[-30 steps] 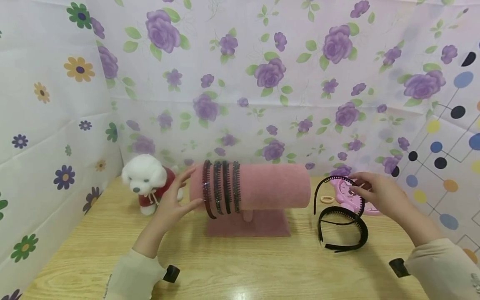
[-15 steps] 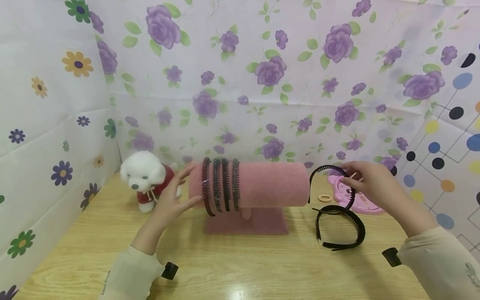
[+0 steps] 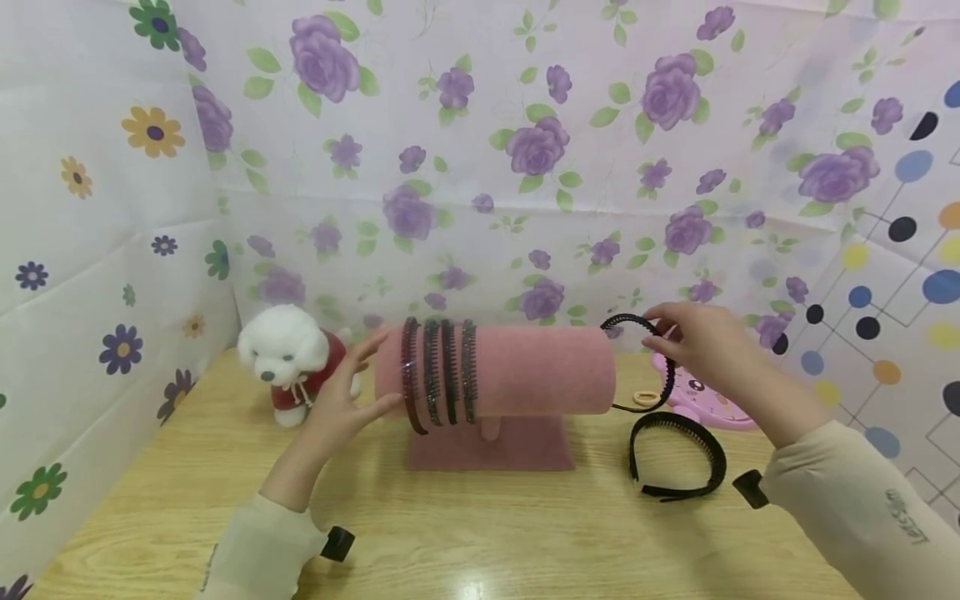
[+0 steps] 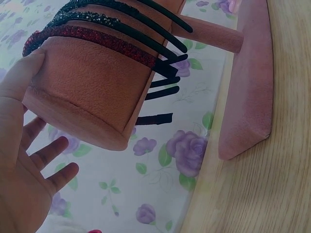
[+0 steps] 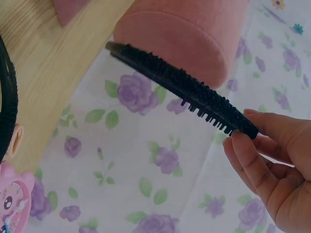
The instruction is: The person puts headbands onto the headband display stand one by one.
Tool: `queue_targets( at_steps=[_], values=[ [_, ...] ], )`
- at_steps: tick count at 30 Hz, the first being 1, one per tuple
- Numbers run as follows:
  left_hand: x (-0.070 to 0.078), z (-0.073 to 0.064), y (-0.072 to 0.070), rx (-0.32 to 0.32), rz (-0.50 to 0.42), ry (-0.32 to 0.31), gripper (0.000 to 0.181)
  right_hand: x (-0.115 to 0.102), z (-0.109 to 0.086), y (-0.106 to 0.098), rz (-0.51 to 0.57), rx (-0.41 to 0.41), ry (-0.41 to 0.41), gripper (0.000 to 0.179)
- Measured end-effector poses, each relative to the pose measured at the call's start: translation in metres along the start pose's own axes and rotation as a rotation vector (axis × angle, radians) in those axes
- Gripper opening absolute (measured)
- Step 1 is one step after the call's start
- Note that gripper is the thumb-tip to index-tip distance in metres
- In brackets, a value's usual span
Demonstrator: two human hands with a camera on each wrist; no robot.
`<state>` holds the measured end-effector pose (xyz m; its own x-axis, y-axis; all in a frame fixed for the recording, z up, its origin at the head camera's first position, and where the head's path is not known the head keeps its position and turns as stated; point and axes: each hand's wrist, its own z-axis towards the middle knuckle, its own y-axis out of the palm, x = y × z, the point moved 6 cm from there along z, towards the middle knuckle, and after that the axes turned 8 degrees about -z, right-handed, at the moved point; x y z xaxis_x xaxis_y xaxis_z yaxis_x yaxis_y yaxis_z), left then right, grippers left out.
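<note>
A pink velvet headband stand point(image 3: 547, 367) has a horizontal roll on a flat base point(image 3: 525, 446). Toward its left end sit several headbands, the outermost a dark red glittery headband point(image 4: 97, 43). My left hand point(image 3: 337, 408) holds that end of the roll, thumb in front beside the red band; in the left wrist view three other fingers point(image 4: 63, 177) are spread off the roll. Just off the right end, my right hand point(image 3: 701, 337) pinches a black toothed headband point(image 5: 180, 80) between thumb and fingers. Its loop stands upright and overlaps the roll's end in the head view.
Another black headband point(image 3: 718, 467) lies on the wooden table point(image 3: 450, 533) at right. Behind it are a pink clock point(image 3: 708, 402) with a cartoon face and a small tan ring point(image 3: 647, 394). A white plush dog point(image 3: 281, 346) in red sits left. Flowered cloth hangs behind.
My right hand has moved left and slightly up with its black headband, bringing it from above the other black headband to the roll's right end. The left hand stays on the roll.
</note>
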<state>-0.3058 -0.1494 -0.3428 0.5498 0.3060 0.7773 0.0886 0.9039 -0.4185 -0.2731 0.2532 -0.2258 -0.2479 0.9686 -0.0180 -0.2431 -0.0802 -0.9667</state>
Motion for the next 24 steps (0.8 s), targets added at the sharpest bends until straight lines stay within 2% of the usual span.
queue_targets(
  at_steps=[11,17,24],
  values=[
    [0.002,0.000,0.000,0.006,0.008,0.030,0.081,-0.027,0.016,-0.002,-0.025,-0.032,-0.007,0.032],
    [-0.001,0.000,0.000,0.008,0.019,0.012,0.082,-0.035,0.022,0.002,-0.034,-0.010,0.000,0.029],
    [0.000,0.000,0.000,0.019,0.027,0.043,0.082,-0.041,0.027,0.007,-0.039,-0.012,0.022,0.030]
  ],
)
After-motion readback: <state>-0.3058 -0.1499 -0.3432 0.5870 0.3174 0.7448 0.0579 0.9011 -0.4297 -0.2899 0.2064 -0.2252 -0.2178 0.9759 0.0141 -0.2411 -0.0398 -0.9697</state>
